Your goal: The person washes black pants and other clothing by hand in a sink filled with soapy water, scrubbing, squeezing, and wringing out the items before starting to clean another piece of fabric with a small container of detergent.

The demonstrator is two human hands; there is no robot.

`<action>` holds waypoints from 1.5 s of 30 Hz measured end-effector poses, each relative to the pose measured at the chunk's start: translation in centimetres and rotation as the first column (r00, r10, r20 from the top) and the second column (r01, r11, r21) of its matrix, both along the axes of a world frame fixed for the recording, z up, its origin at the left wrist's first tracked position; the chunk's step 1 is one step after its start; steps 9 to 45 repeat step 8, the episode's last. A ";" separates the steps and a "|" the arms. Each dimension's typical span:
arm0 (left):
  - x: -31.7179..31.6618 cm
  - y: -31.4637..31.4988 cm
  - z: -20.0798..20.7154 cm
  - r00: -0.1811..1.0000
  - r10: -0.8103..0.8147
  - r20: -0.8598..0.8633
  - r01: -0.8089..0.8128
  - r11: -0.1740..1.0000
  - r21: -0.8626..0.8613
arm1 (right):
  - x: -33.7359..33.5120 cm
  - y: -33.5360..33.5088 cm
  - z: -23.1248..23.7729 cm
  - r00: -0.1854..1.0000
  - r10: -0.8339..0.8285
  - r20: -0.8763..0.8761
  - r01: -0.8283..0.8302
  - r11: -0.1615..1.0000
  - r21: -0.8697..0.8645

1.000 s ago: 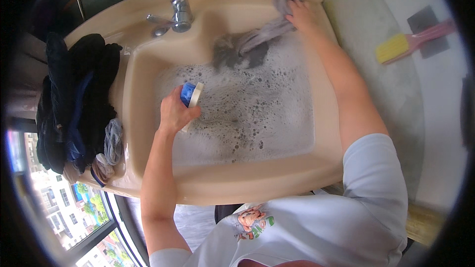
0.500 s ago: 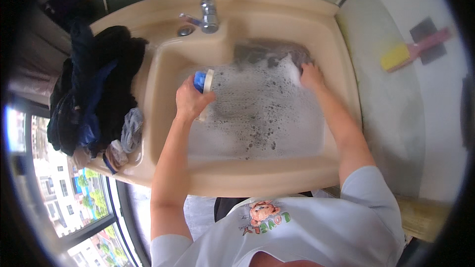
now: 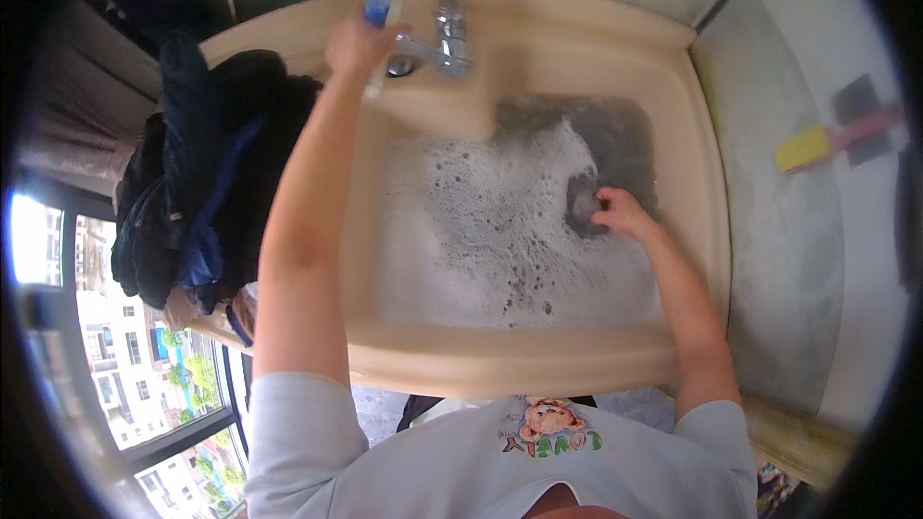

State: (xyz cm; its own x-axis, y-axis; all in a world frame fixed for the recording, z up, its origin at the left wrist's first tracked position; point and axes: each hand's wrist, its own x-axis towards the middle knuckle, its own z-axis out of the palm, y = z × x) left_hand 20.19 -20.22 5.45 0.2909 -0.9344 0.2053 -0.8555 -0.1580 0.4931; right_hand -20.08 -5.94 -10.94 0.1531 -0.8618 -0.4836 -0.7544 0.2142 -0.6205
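My left hand [image 3: 358, 42] is raised beside the tap at the back of the sink, closed around a blue scrubbing brush [image 3: 377, 10] with a pale side; motion blurs both. My right hand [image 3: 625, 212] hovers low over the suds at the right, fingers curled, with a gap between thumb and fingertips. Just left of those fingertips is a dark patch in the foam; whether it is cloth or bare water, I cannot tell. Dark cloth [image 3: 611, 139] lies under the water in the back right of the beige sink [image 3: 538, 362], its outline unclear.
A chrome tap [image 3: 450, 43] with a side lever rises at the back, near a round metal fitting [image 3: 400, 66]. Dark clothes [image 3: 226, 168] are heaped on the left ledge. On the right wall hangs a yellow-and-pink brush [image 3: 806, 150]. A window [image 3: 159, 365] is at lower left.
My left hand has carried the brush from over the suds back to the tap. My right hand has come nearer and left, off the bunched cloth. The foam has parted there.
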 end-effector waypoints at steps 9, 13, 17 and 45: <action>-1.1 -7.1 -4.6 0.797 -0.204 0.569 0.189 0.978 0.087 | 1.0 1.6 -0.3 0.780 -0.414 0.468 0.404 0.906 0.128; -1.1 -7.1 -4.6 0.797 -0.204 0.569 0.189 0.978 0.087 | 1.0 1.6 -0.3 0.780 -0.414 0.468 0.404 0.906 0.128; -1.1 -7.1 -4.6 0.797 -0.204 0.569 0.189 0.978 0.087 | 1.0 1.6 -0.3 0.780 -0.414 0.468 0.404 0.906 0.128; -1.1 -7.1 -4.6 0.797 -0.204 0.569 0.189 0.978 0.087 | 1.0 1.6 -0.3 0.780 -0.414 0.468 0.404 0.906 0.128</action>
